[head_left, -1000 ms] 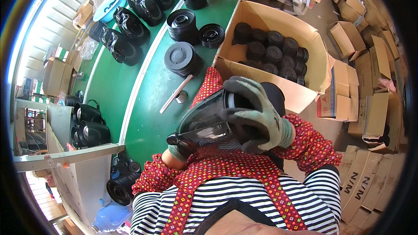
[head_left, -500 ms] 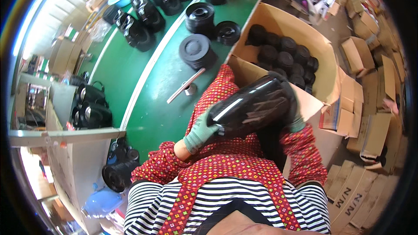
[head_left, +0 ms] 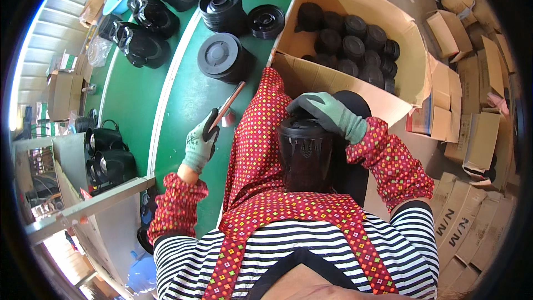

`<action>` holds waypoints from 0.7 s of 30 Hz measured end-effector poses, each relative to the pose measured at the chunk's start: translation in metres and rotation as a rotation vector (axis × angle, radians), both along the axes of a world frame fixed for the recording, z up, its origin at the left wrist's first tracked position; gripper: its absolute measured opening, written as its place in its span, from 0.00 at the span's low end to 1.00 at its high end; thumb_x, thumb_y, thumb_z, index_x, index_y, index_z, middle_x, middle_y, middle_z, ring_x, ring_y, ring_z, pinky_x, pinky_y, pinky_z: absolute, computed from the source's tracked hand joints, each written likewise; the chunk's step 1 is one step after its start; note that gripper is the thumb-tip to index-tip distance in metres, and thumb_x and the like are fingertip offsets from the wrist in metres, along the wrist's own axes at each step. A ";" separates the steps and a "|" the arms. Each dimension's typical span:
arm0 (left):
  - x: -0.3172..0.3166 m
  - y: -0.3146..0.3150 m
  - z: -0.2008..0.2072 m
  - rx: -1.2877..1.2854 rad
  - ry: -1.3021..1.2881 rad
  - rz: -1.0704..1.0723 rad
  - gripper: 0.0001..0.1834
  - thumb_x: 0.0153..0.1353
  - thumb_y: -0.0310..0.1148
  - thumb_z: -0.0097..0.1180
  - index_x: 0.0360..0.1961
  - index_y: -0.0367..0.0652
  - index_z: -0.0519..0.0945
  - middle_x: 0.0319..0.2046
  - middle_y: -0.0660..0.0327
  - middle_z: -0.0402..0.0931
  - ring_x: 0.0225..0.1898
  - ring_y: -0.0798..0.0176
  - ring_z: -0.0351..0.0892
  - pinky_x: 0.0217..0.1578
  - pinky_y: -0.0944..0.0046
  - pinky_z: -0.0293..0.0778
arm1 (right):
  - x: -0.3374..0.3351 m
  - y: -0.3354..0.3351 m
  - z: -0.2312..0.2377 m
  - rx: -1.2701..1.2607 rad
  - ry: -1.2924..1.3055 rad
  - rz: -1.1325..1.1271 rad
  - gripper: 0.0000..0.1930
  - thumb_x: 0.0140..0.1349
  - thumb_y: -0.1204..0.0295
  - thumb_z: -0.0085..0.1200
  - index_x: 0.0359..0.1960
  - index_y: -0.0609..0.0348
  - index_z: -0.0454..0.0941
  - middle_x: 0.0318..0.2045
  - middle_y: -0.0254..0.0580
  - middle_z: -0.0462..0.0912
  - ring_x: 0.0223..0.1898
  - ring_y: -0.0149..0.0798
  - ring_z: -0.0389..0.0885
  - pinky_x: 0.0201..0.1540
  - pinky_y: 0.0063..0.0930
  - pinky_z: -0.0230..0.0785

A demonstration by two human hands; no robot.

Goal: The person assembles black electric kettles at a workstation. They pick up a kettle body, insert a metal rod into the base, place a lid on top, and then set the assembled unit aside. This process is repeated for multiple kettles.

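A glossy black canister (head_left: 305, 161) stands upright on my lap against the red patterned apron. My right hand (head_left: 330, 114), in a grey-green glove, lies over its round black lid (head_left: 302, 127), with the fingers curled at the far rim. To the left, my gloved left hand (head_left: 201, 140) is closed around the near end of a thin copper-coloured rod (head_left: 229, 103). A small metal piece (head_left: 228, 118) shows under the rod, above the green table. Beyond the rod stands a stack of round black lids (head_left: 222, 57).
More black lids (head_left: 223, 8) and several glossy black vessels (head_left: 150, 15) stand on the green table (head_left: 183, 97). A large open carton (head_left: 411, 80) at my right holds several round black parts (head_left: 353, 49). Flattened cartons (head_left: 466, 228) lie at lower right.
The canister has gone from tilted across both hands to upright on my lap. My left hand has left it and taken hold of the rod; my right hand has moved onto the lid.
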State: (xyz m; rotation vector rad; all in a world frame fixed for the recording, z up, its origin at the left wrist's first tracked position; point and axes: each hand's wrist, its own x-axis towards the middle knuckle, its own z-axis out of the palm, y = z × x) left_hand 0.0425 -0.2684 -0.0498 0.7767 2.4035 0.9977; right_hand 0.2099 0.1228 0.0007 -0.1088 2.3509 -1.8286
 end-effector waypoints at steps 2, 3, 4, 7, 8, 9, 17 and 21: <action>0.021 0.027 0.047 0.169 -0.343 0.153 0.32 0.67 0.21 0.59 0.74 0.44 0.73 0.39 0.59 0.84 0.35 0.65 0.82 0.40 0.63 0.79 | 0.014 -0.016 -0.002 0.038 -0.025 -0.353 0.18 0.71 0.70 0.56 0.59 0.62 0.78 0.57 0.54 0.82 0.59 0.50 0.81 0.65 0.40 0.71; 0.035 0.046 0.083 0.241 -0.426 0.203 0.30 0.68 0.20 0.57 0.72 0.40 0.75 0.36 0.63 0.80 0.34 0.73 0.75 0.37 0.70 0.75 | 0.015 -0.019 0.011 0.090 -0.035 -0.345 0.24 0.70 0.72 0.54 0.68 0.59 0.73 0.66 0.56 0.74 0.67 0.56 0.73 0.71 0.43 0.66; 0.043 0.043 0.089 0.276 -0.237 0.106 0.33 0.67 0.17 0.57 0.75 0.41 0.72 0.38 0.68 0.82 0.34 0.77 0.77 0.29 0.77 0.70 | 0.016 -0.029 0.024 0.123 0.074 -0.404 0.25 0.70 0.72 0.54 0.69 0.57 0.72 0.67 0.57 0.72 0.69 0.58 0.71 0.73 0.46 0.63; 0.042 0.087 0.134 0.186 -0.191 0.018 0.32 0.67 0.16 0.57 0.73 0.38 0.73 0.38 0.67 0.82 0.34 0.75 0.77 0.30 0.74 0.72 | 0.006 -0.036 0.044 0.348 0.396 -0.526 0.28 0.70 0.70 0.55 0.72 0.52 0.71 0.72 0.57 0.67 0.75 0.64 0.62 0.78 0.55 0.52; 0.040 0.099 0.144 0.153 -0.133 -0.046 0.33 0.65 0.17 0.59 0.73 0.38 0.74 0.42 0.61 0.83 0.37 0.67 0.80 0.35 0.70 0.74 | -0.002 -0.030 0.053 0.487 0.511 -0.468 0.29 0.70 0.69 0.56 0.73 0.50 0.71 0.74 0.56 0.65 0.77 0.65 0.59 0.79 0.59 0.48; 0.039 0.112 0.158 0.110 -0.104 -0.115 0.34 0.62 0.17 0.61 0.72 0.37 0.74 0.45 0.54 0.84 0.41 0.59 0.83 0.41 0.66 0.77 | -0.013 -0.018 0.061 0.614 0.626 -0.370 0.27 0.70 0.70 0.56 0.71 0.53 0.74 0.73 0.56 0.68 0.77 0.66 0.60 0.79 0.59 0.49; 0.005 0.181 0.211 0.206 -0.172 -0.640 0.46 0.49 0.36 0.79 0.70 0.33 0.76 0.46 0.44 0.84 0.41 0.51 0.87 0.44 0.58 0.80 | -0.075 0.011 -0.017 0.244 0.903 -0.119 0.16 0.72 0.67 0.58 0.56 0.64 0.81 0.43 0.47 0.84 0.46 0.50 0.83 0.54 0.42 0.74; 0.006 0.203 0.188 0.268 0.134 -0.818 0.35 0.49 0.46 0.76 0.60 0.45 0.87 0.50 0.50 0.76 0.56 0.43 0.78 0.58 0.44 0.72 | -0.089 0.023 -0.031 -0.367 0.431 0.254 0.14 0.73 0.69 0.60 0.55 0.64 0.82 0.45 0.47 0.83 0.48 0.47 0.84 0.50 0.39 0.77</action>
